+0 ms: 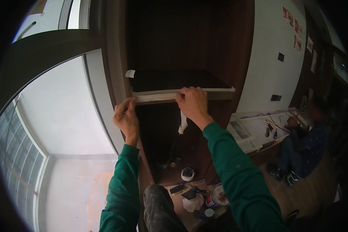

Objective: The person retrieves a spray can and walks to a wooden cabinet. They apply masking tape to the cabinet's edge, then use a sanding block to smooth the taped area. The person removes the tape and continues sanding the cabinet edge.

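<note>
A strip of pale masking tape (156,98) stretches along the front edge of a dark wooden cabinet shelf (178,79). My left hand (127,119) pinches its left end, beside the cabinet's upright. Farther right, my right hand (193,102) is closed on the same strip, and a loose tail of tape (183,123) dangles below it. Just above runs another pale strip (218,90), stuck along the shelf's top front edge as far as the right side. A small scrap of tape (130,73) clings to the left upright.
Below stand a paint can (219,195), a white roll (187,174) and brushes with a crumpled white bundle (193,203). At the right a person (305,147) crouches by a low worktop (276,118) with hand tools. A window (65,112) fills the left.
</note>
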Demonstrator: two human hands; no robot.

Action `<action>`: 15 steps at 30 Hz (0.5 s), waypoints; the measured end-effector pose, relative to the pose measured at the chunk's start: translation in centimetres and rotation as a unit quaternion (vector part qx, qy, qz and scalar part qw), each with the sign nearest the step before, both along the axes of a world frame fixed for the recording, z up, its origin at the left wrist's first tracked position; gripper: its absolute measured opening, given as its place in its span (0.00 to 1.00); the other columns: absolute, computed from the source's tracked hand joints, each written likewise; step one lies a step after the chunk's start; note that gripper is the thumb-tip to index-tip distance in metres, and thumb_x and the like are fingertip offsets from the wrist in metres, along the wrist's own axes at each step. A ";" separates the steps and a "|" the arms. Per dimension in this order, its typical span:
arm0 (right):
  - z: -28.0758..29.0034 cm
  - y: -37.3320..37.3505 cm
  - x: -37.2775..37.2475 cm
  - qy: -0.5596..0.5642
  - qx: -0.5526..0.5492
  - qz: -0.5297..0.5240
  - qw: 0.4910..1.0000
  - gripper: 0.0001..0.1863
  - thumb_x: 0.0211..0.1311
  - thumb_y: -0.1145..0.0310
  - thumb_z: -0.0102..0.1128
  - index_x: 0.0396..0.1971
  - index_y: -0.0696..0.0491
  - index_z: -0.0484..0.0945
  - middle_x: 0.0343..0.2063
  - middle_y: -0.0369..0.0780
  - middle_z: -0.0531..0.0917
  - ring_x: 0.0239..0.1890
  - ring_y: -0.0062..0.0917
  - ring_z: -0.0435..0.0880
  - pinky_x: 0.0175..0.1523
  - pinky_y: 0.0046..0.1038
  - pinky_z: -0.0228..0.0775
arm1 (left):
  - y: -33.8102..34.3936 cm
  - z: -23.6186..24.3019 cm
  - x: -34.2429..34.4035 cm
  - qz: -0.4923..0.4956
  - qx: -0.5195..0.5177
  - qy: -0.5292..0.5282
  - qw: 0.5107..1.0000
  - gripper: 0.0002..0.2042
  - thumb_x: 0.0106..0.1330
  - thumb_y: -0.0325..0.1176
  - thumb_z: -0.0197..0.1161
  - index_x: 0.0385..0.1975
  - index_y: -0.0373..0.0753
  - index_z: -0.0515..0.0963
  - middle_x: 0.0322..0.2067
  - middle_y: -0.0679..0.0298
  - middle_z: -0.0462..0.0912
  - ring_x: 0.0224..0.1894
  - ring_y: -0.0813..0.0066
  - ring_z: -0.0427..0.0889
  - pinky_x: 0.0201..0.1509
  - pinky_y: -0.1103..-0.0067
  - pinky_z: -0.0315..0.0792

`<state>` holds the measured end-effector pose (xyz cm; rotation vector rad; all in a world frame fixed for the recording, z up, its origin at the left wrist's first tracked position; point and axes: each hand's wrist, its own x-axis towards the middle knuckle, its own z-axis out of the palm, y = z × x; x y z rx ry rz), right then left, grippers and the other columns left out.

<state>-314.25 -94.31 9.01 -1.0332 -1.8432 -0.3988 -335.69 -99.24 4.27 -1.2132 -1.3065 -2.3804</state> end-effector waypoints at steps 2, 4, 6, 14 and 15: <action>0.1 -0.1 0.2 -0.001 -0.003 0.001 1.000 0.13 0.63 0.59 0.66 0.30 0.54 0.87 0.25 0.42 0.84 0.33 0.37 0.80 0.45 0.40 0.70 | 0.2 -0.1 0.1 -0.003 0.000 -0.001 1.000 0.07 0.63 0.35 0.75 0.35 0.40 0.90 0.27 0.68 0.80 0.30 0.79 0.78 0.37 0.78 0.72; 0.0 0.0 0.3 -0.002 -0.002 0.000 1.000 0.13 0.63 0.59 0.66 0.29 0.54 0.87 0.25 0.42 0.84 0.34 0.36 0.80 0.45 0.40 0.70 | 0.1 -0.1 0.2 0.002 -0.004 0.003 1.000 0.07 0.63 0.35 0.75 0.35 0.40 0.90 0.27 0.68 0.80 0.30 0.79 0.78 0.36 0.79 0.72; 0.0 0.0 0.3 -0.002 -0.005 0.002 1.000 0.13 0.63 0.59 0.66 0.29 0.54 0.87 0.24 0.42 0.84 0.34 0.36 0.80 0.45 0.40 0.69 | 0.2 -0.1 0.2 -0.004 -0.001 -0.001 1.000 0.07 0.63 0.36 0.75 0.35 0.40 0.90 0.26 0.68 0.80 0.30 0.79 0.77 0.36 0.79 0.72; -0.5 -0.2 0.3 0.006 0.004 0.009 1.000 0.14 0.60 0.58 0.67 0.28 0.54 0.87 0.26 0.42 0.85 0.34 0.38 0.81 0.45 0.42 0.71 | -1.0 -0.2 0.3 0.011 -0.017 0.000 1.000 0.06 0.64 0.34 0.74 0.36 0.40 0.90 0.27 0.69 0.80 0.30 0.81 0.77 0.36 0.80 0.71; -1.1 -0.2 0.2 0.002 0.016 0.001 1.000 0.14 0.60 0.58 0.67 0.27 0.54 0.87 0.25 0.42 0.85 0.34 0.39 0.81 0.44 0.43 0.72 | -1.2 -0.5 0.5 0.001 -0.020 -0.014 1.000 0.06 0.64 0.33 0.74 0.36 0.40 0.90 0.27 0.69 0.81 0.30 0.81 0.77 0.36 0.81 0.71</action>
